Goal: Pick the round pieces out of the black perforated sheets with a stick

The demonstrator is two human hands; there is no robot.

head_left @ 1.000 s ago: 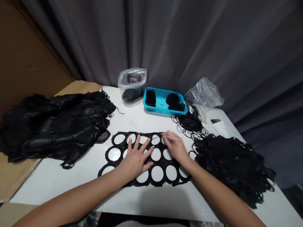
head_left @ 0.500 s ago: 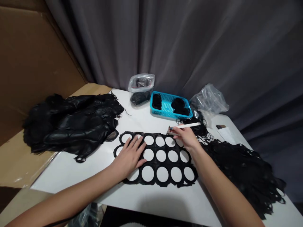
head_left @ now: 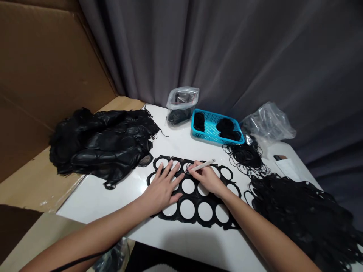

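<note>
A thin black rubber-like sheet (head_left: 197,196) with rows of round holes lies flat on the white table, which shows through the holes. My left hand (head_left: 161,189) rests palm down on its left part, fingers spread. My right hand (head_left: 205,177) is closed round a slim white stick-like tool (head_left: 204,164), just right of my left fingertips. The tool slants up to the right, and its working tip is hidden by my fingers at a hole in the top row. A thin dark strand shows near those fingertips.
A heap of black sheets (head_left: 104,145) lies left, beside a cardboard box (head_left: 51,56). Behind stand a clear plastic bag (head_left: 181,104) and a blue basket (head_left: 217,139) holding black rings. Right are loose thin rings (head_left: 245,155), a crumpled bag (head_left: 269,122) and a pile of holed sheets (head_left: 303,215).
My right hand has moved left along the sheet's top row, closer to my left hand, tool still in it. My left hand stays flat on the sheet. The whole view has shifted slightly.
</note>
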